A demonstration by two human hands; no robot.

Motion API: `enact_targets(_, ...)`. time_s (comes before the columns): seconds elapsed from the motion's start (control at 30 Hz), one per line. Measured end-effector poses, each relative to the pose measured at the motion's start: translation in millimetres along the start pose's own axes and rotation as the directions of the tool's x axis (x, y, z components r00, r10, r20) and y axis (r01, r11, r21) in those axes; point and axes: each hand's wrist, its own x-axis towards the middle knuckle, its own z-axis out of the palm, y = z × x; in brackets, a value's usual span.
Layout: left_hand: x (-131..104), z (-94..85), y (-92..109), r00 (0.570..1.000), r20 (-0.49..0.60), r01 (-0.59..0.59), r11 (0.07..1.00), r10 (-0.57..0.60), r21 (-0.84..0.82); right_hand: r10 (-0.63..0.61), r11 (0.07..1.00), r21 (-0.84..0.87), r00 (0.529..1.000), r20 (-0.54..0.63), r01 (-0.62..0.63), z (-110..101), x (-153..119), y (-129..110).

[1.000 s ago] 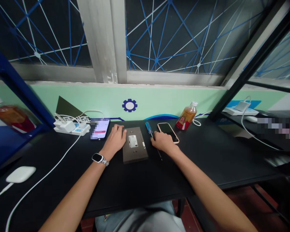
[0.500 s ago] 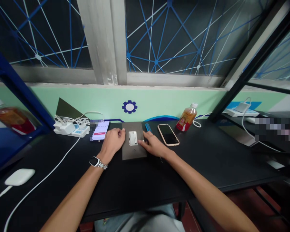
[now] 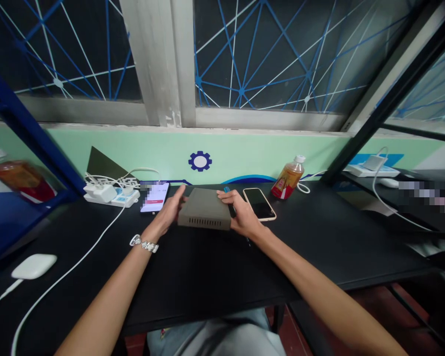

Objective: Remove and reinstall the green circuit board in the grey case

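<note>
A flat grey-brown box (image 3: 203, 201) with a row of vent slots along its near side is between my hands, over the black desk (image 3: 200, 282). My right hand (image 3: 244, 212) grips its right side, with fingers on the top edge and the thumb side lower down. At the box's left side is my left hand (image 3: 169, 212), its thumb raised and its other fingers partly hidden against the edge. A silver-banded watch (image 3: 144, 243) is on my left wrist. Just beyond the right hand, a blue pen-like item (image 3: 227, 189) shows in part.
A lit phone (image 3: 155, 197) lies left of my hands, a dark-screened phone (image 3: 259, 203) to the right. Behind them are a drink bottle (image 3: 288, 178) and a white power strip (image 3: 111, 196). A white charging case (image 3: 34, 267) and cable (image 3: 74, 269) lie at left.
The box has been turned over: its white-labelled face no longer shows, and its plain top and slotted side do. My left hand has unfolded, and my right hand has shifted onto the box's edge.
</note>
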Motion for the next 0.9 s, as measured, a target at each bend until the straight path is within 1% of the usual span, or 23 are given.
enact_targets(0.03,0,-0.1,-2,0.996,0.067,0.064,0.997,-0.061,-0.042,-0.006,1.000,0.003,1.000,0.012,0.006,2,0,-1)
enact_targets(0.07,0,0.3,-4,0.989,0.114,0.106,0.992,-0.098,-0.073,0.008,1.000,0.000,1.000,0.024,-0.008,4,0,-2)
enact_targets(0.1,1,1.1,-6,0.984,0.138,0.129,0.987,-0.115,-0.093,0.037,0.999,-0.012,0.999,0.035,-0.037,6,0,-4)
enact_targets(0.17,1,3.4,-9,0.986,0.131,0.114,0.987,-0.099,-0.110,0.117,0.992,-0.057,0.993,0.030,-0.116,10,0,-4)
enact_targets(0.23,3,5.7,-11,0.991,0.113,0.081,0.990,-0.069,-0.112,0.229,0.970,-0.078,0.973,-0.038,-0.232,13,0,-2)
enact_targets(0.27,3,6.8,-11,0.993,0.108,0.067,0.991,-0.055,-0.118,0.308,0.948,-0.054,0.948,-0.085,-0.313,14,0,1)
enact_targets(0.3,4,7.7,-12,0.994,0.103,0.054,0.990,-0.041,-0.127,0.403,0.914,0.006,0.908,-0.116,-0.405,15,0,3)
enact_targets(0.33,4,8.6,-13,0.995,0.098,0.042,0.990,-0.029,-0.137,0.510,0.860,0.097,0.853,-0.111,-0.502,15,0,6)
enact_targets(0.37,5,9.3,-13,0.995,0.095,0.033,0.989,-0.019,-0.146,0.610,0.781,0.198,0.791,-0.045,-0.592,14,1,8)
enact_targets(0.4,5,9.9,-14,0.995,0.095,0.029,0.988,-0.014,-0.152,0.676,0.693,0.278,0.733,0.072,-0.666,13,1,9)
enact_targets(0.43,5,10.2,-15,0.995,0.097,0.029,0.988,-0.014,-0.154,0.703,0.615,0.322,0.685,0.191,-0.720,11,2,9)
enact_targets(0.47,6,10.4,-15,0.995,0.101,0.033,0.988,-0.017,-0.153,0.699,0.565,0.339,0.654,0.288,-0.752,9,2,8)
enact_targets(0.5,6,10.5,-16,0.994,0.107,0.038,0.988,-0.022,-0.151,0.681,0.545,0.341,0.642,0.353,-0.766,8,3,7)
enact_targets(0.53,6,10.3,-16,0.993,0.114,0.043,0.988,-0.026,-0.149,0.665,0.545,0.337,0.640,0.385,-0.768,6,3,6)
enact_targets(0.67,7,7.9,-15,0.989,0.143,0.045,0.988,-0.023,-0.146,0.658,0.552,0.338,0.647,0.385,-0.763,6,2,4)
enact_targets(0.73,8,3.9,-14,0.989,0.144,0.044,0.988,-0.022,-0.146,0.674,0.543,0.354,0.646,0.357,-0.762,6,2,7)
enact_targets(0.8,10,-2.4,-13,0.994,0.110,0.043,0.989,-0.027,-0.140,0.702,0.525,0.391,0.645,0.303,-0.756,1,3,10)
enact_targets(0.9,13,-12.3,-14,0.997,0.055,0.068,0.992,-0.062,-0.111,0.762,0.493,0.497,0.630,0.151,-0.714,-13,6,13)
